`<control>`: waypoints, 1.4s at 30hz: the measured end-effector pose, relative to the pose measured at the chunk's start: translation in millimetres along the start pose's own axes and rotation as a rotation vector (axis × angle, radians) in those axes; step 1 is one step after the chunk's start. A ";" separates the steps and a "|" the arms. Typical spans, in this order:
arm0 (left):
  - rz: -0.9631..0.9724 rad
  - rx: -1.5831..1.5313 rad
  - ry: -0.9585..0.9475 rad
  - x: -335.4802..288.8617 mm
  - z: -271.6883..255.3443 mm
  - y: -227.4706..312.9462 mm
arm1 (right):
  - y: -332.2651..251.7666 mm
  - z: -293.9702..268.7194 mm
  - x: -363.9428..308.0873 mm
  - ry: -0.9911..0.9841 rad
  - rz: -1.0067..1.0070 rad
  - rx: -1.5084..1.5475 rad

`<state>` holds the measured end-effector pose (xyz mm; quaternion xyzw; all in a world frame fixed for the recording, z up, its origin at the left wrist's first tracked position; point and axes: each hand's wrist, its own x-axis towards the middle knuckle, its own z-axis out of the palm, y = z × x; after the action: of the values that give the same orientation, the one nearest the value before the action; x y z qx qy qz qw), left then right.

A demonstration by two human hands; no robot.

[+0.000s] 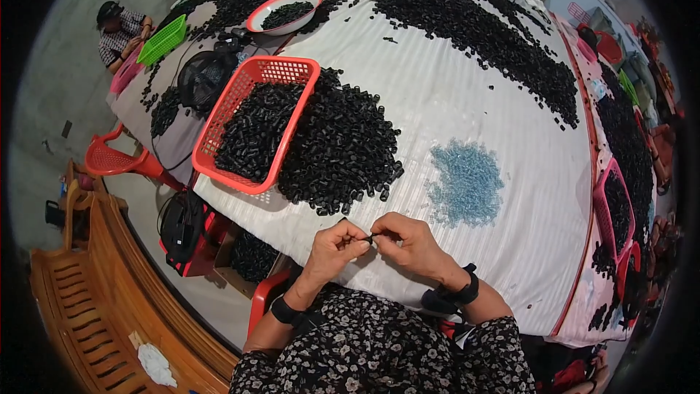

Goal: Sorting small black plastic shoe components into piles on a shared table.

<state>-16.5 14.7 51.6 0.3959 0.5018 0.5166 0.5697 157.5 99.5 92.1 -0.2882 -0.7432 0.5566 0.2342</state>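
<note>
Close to the table's near edge, my left hand [335, 251] and my right hand [413, 246] meet fingertip to fingertip. Pinched between them is a small black plastic piece [370, 238], mostly covered by the fingers. Just beyond my left hand spreads a heap of short black tube-like pieces [339, 149]. Against that heap stands a red plastic basket [257, 188] filled with more of them. Ahead of my right hand lies a pile of small clear bluish pieces [467, 182], too small to name. Each wrist wears a dark band.
White cloth [430, 102] covers the table. Farther off lie a long black heap [481, 29] and a red-rimmed bowl [284, 13]. Left are a black mesh bag [206, 79], a red chair [120, 157] and a wooden bench [76, 306]. Several people sit around the table.
</note>
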 end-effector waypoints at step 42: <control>-0.114 -0.181 0.200 7.7 23.5 -14.4 | 24.7 31.3 -6.4 0.094 -0.453 -0.816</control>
<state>8.9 21.7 40.6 0.2606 0.5290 0.5635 0.5786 145.4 78.8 59.6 -0.2123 -0.9340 0.1400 0.2509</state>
